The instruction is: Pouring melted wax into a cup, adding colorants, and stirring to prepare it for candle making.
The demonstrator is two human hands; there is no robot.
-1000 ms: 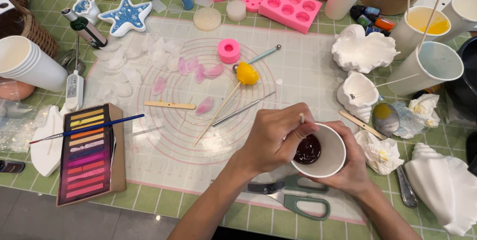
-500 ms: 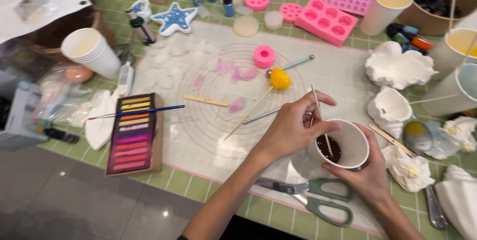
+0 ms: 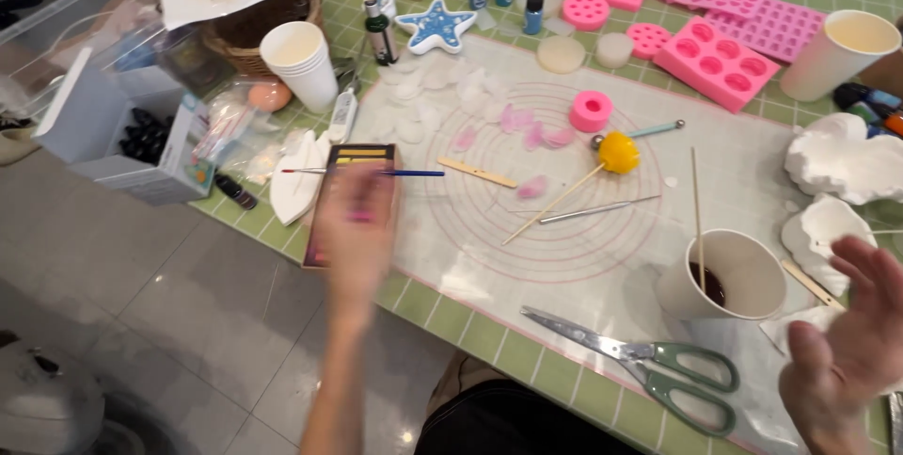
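Observation:
My left hand (image 3: 357, 234) is blurred with motion over the colour palette box (image 3: 331, 199) at the table's front left edge, and holds nothing that I can make out. My right hand (image 3: 851, 342) hovers open at the far right, just right of a white paper cup (image 3: 743, 287) of dark red liquid. A thin wooden stick (image 3: 697, 201) stands in that cup. Green-handled scissors (image 3: 649, 366) lie in front of the cup. A yellow ball on a skewer (image 3: 617, 151) rests on the translucent round-marked mat (image 3: 527, 229).
Pink silicone moulds (image 3: 720, 60) lie at the back, with a stack of white cups (image 3: 301, 64), a blue star dish (image 3: 437, 27), small bottles (image 3: 531, 13), a paintbrush (image 3: 367, 172), white shell-shaped pieces (image 3: 837, 163) and a clear box (image 3: 103, 107) at the left.
Both hands have let go of the cup and stick. My left hand has swung left over the palette box, my right hand has pulled away to the right. The view has shifted left.

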